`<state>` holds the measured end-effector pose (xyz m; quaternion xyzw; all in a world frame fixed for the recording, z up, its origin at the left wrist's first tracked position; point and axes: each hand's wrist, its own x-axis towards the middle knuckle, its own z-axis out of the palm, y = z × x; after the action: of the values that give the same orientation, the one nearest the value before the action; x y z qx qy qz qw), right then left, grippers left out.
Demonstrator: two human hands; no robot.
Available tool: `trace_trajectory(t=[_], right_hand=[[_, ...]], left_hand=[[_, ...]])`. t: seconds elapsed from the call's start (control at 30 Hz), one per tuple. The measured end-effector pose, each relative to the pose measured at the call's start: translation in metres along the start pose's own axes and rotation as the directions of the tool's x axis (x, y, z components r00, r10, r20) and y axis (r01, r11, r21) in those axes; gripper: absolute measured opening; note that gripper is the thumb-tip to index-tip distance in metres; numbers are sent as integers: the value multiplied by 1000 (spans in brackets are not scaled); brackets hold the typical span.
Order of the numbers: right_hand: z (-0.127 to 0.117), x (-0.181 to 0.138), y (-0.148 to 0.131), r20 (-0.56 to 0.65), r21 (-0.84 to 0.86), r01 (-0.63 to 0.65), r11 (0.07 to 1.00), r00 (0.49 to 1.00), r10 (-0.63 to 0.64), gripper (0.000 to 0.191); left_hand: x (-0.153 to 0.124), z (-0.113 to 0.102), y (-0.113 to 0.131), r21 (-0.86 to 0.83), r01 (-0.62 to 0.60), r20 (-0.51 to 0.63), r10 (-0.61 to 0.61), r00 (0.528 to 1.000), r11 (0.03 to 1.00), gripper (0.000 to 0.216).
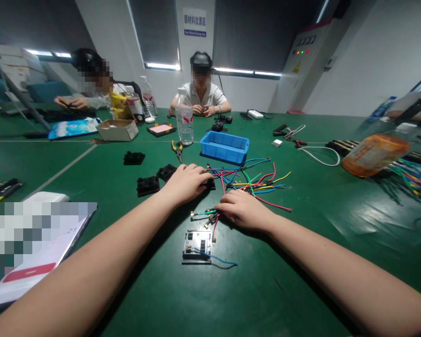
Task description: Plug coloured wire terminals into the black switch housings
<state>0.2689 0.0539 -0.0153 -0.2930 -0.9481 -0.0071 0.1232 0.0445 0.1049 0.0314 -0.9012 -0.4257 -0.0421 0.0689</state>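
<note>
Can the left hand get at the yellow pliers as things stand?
Probably yes: the left hand lies just before the pliers, and only bare green table shows between them.

1. Dim room; light enters via window strips (247,71) behind blue bin (224,146).
2. Soft shadows under left hand (185,182), near side of bin.
3. Far from bin: edges warped, blurred; sharp near it.

Green table (231,299), white walls (372,56), dark blinds (259,32)
</note>
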Motion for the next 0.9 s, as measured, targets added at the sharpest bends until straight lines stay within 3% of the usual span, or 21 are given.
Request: trace_trajectory(t=[0.23,0.37,0.53,0.67,0.9], right_hand=[[-3,-2,0,-16,52,-50,997,999,51,36],[-9,-2,-2,-27,120,-28,992,999,31,48],[-12,-2,-2,-59,189,21,982,998,-10,50],[-10,-2,-2,-61,195,-8,981,998,20,43],[-6,-1,0,-46,233,-13,972,999,25,42]], left_hand=[[-10,14,-41,34,165,-50,-163,985,986,29],[-13,14,-38,55,246,-156,-235,959,968,37],[1,19,-25,68,191,-131,-181,975,979,28],[19,25,-31,85,176,-83,-169,982,981,16],[52,6,-43,7,98,-94,-97,991,995,32]])
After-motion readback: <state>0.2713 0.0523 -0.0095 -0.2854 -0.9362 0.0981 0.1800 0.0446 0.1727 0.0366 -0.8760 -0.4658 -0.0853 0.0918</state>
